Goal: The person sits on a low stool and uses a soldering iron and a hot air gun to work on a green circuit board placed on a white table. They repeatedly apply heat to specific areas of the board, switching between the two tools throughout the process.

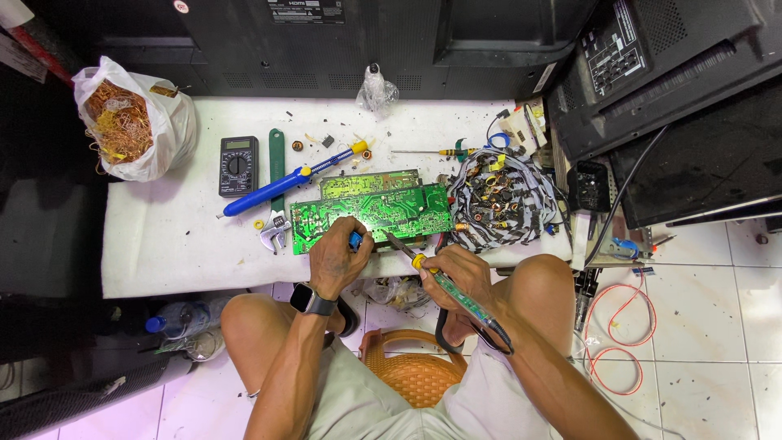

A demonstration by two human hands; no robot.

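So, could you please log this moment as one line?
left hand: grips blue tool | right hand: holds soldering iron | tip at green circuit board

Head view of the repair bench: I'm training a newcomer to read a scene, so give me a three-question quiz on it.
1. True or false: the right hand holds a soldering iron whose tip points at the green circuit board.
2. What lies just left of the blue desoldering pump? A) multimeter B) plastic bottle C) coil of red wire
3. Which wrist bears a watch?

Key: 1 true. 2 A, the black multimeter. 3 The wrist of the left hand; the smartwatch sits there.
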